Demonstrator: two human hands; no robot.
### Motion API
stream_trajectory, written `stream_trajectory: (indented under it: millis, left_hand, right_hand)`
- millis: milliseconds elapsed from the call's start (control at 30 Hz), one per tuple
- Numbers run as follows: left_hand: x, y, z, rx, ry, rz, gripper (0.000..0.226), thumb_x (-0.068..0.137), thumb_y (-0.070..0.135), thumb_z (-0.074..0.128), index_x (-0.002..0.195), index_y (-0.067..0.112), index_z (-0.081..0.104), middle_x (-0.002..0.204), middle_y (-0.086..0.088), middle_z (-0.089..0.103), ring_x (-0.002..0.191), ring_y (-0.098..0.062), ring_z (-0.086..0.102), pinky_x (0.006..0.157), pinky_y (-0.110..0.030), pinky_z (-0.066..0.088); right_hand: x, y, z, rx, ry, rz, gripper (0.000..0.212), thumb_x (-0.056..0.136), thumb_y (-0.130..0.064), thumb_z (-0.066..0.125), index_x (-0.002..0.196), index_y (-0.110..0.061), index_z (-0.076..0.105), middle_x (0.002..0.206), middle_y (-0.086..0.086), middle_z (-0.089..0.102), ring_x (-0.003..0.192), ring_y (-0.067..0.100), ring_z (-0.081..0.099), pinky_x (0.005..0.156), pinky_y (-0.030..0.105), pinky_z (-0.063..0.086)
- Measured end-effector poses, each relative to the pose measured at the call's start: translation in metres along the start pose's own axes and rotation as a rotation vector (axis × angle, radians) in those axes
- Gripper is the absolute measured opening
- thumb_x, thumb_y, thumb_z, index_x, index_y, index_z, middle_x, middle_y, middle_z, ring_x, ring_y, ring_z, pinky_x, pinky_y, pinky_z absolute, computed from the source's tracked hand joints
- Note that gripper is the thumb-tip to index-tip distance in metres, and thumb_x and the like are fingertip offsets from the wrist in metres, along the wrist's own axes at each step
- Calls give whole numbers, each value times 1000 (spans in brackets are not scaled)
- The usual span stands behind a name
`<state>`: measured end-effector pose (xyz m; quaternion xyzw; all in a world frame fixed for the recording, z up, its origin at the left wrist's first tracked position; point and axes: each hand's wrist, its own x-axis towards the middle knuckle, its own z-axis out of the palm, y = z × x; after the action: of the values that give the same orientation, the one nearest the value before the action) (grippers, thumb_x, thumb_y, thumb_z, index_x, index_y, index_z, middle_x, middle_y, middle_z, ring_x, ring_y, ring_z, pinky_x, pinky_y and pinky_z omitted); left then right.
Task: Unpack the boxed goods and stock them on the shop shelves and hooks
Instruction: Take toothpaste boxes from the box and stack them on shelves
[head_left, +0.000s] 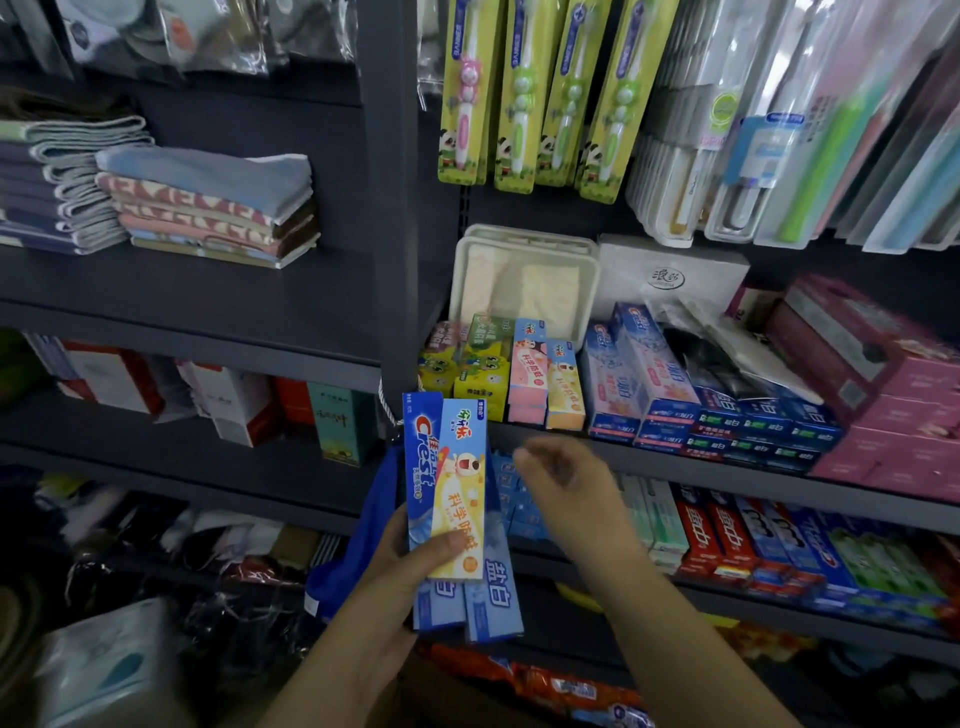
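My left hand (402, 561) grips a stack of toothpaste boxes: a yellow children's toothpaste box (462, 488) lies on top of blue Crest boxes (422, 457), all held upright below the middle shelf. My right hand (563, 478) hovers just right of the stack with loosely curled fingers and holds nothing. On the middle shelf (675, 465) above stand children's toothpaste boxes (527, 374) in green, pink and yellow, with blue toothpaste boxes (644, 379) to their right.
Children's toothbrushes (524, 98) hang on hooks above. Pink boxes (893, 395) fill the shelf's right end. Red and blue toothpaste boxes (727, 540) line the lower shelf. Folded towels (208, 208) lie on the left unit. A blue bag (358, 551) hangs behind my left hand.
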<state>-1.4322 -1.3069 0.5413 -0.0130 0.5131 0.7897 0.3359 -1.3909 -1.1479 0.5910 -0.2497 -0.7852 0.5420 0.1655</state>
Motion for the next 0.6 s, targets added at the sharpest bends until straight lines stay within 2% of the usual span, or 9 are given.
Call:
stream_trajectory:
  millis: [67,133,200,333,433,467,600]
  left_hand:
    - [0,-3,2,7,-2,18,56,57,15,75,109,27,59,101,-10,73,93,-34,69,80,-50,55]
    - [1,-6,5,23,5,41,57,57,17,75,110,28,59,101,-8,73,93,-30,69,74,-43,56]
    - [2,-10,9,45,14,71,63,55,20,76,115,28,58,102,-4,73,94,-25,69,72,-38,56]
    - [0,-13,19,70,10,106,67,50,35,80,113,31,56,97,3,73,90,-18,70,64,-29,58]
    - [0,-14,24,113,0,144,96,26,63,87,111,34,56,96,8,73,87,-12,71,62,-24,58]
    - [0,-15,24,126,-4,151,98,24,63,86,112,34,55,98,8,72,86,-9,70,64,-23,58]
    - [-2,-17,25,130,-41,159,84,50,45,87,124,28,52,106,4,70,92,-12,69,72,-26,59]
  right_hand:
    - [-32,5,1,-83,-169,53,26,90,-38,60,113,-30,51,102,-18,52,87,-3,54,56,8,44]
    - [-52,15,5,-101,-261,86,43,86,-43,64,123,-36,44,112,-18,48,97,-2,54,69,10,49]
    - [-61,24,11,-143,-250,47,56,81,-47,68,130,-37,40,122,-17,39,109,0,49,85,12,47]
    - [-69,31,21,-144,-180,-37,64,79,-40,73,130,-37,36,121,-17,30,105,-11,43,73,-5,38]
    - [-70,33,23,-180,-81,-92,59,81,-37,71,132,-31,41,119,-14,33,104,-8,46,71,-5,38]
    - [-71,34,23,-187,-62,-94,58,82,-37,70,132,-30,41,119,-14,34,104,-6,47,70,-4,39]
    - [-75,35,21,-174,-49,-125,59,80,-38,71,131,-31,42,117,-15,37,103,-7,48,73,-3,40]
